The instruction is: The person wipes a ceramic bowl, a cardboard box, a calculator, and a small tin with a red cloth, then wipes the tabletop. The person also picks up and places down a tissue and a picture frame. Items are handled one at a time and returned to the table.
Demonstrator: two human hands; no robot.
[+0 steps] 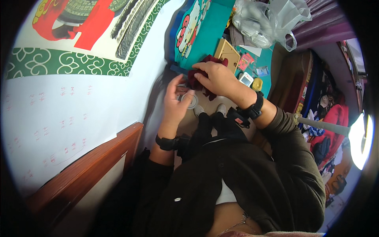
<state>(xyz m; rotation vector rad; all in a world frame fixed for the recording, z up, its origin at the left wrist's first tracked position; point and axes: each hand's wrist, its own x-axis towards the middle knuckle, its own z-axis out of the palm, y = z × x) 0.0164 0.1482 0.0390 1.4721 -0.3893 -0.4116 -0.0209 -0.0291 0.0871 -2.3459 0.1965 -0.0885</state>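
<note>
A crumpled dark red cloth (194, 79) is under my right hand (217, 77), which grips it at the near edge of a green desk (204, 38). Part of the cloth hangs down past that edge. My left hand (177, 99) is just beside the cloth, thumb and fingers apart and curved, with nothing in it. Whether its fingertips touch the cloth is unclear. Beyond my right hand, a light wooden frame (230, 56) rests on the desk. Close to my right wrist are a small white device with a screen (245, 79) and a yellow object (257, 84).
Red packaging (245, 61) and plastic bags (257, 25) lie on the desk. A cartoon-printed panel (189, 29) rises along its left side. At far left is a wall with a poster (59, 62); at right, a bright lamp (360, 140). Below, a round white object (190, 100) is near my shoes.
</note>
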